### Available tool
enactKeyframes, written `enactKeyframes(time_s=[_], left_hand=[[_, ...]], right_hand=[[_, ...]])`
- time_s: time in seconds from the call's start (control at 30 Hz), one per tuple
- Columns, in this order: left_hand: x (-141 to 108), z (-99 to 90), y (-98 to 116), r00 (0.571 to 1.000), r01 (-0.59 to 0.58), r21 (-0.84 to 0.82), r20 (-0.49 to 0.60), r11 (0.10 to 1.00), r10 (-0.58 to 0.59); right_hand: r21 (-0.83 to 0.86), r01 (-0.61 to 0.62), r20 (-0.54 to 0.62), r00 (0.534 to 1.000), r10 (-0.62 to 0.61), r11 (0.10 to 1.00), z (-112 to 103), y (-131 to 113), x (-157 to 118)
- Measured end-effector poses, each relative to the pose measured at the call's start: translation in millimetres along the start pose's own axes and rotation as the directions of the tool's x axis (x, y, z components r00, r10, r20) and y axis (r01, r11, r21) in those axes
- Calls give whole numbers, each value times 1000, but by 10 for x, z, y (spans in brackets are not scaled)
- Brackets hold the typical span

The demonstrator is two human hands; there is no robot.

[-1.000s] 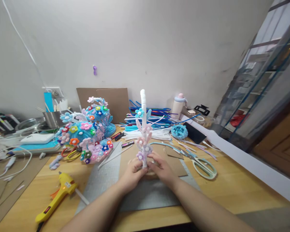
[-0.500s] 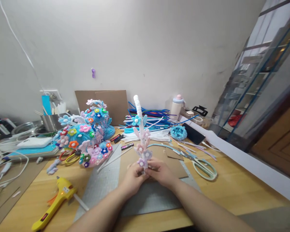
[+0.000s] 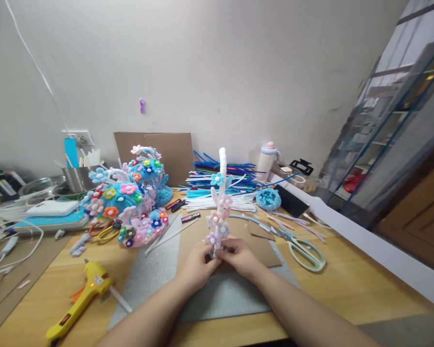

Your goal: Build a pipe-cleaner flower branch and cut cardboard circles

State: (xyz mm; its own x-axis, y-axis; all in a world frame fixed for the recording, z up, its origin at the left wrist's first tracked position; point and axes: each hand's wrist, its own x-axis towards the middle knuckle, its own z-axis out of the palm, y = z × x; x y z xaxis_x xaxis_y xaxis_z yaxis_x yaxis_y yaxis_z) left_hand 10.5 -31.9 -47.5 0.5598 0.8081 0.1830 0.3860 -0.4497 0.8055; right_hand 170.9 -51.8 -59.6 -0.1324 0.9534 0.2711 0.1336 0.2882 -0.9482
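Meeting over the middle of the grey mat (image 3: 150, 274), the left hand (image 3: 198, 262) and right hand (image 3: 240, 258) hold the foot of a fuzzy flower stem (image 3: 220, 200). Both forearms slant inward across the mat's near edge, backs of the hands up, wrists low and fingers bent. The right thumb and forefinger pinch the foot of the stem; the left thumb presses in from the opposite side, with the forefinger curled beside it. How the other left fingers lie is impossible to tell.

The stem stands above the mat's middle, in front of the cardboard sheet (image 3: 264, 253) that lies on the mat. Its long axis runs nearly upright, the bare white end pointing up and tipped slightly toward the mat's right side. Flowers and leaves sit along its lower part. Any lean toward or away from the camera is hard to judge.

Thumbs and fingers hide the very bottom of the stem. The forearms are cut off at the lower edge, as is the tail of the yellow glue gun (image 3: 94, 282) left of the mat. Beyond the mat, the stem partly covers the pile of pipe cleaners (image 3: 202, 179).
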Motion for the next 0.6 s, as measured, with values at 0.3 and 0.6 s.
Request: enactKeyframes(time_s=[0.3, 0.6], left_hand=[[3, -7, 17, 998, 45, 51, -35, 998, -43], [-15, 57, -212, 990, 128, -19, -61, 992, -129]], right_hand=[[-23, -19, -78, 997, 17, 1000, -7, 15, 24], [-78, -133, -231, 967, 112, 988, -56, 139, 73]])
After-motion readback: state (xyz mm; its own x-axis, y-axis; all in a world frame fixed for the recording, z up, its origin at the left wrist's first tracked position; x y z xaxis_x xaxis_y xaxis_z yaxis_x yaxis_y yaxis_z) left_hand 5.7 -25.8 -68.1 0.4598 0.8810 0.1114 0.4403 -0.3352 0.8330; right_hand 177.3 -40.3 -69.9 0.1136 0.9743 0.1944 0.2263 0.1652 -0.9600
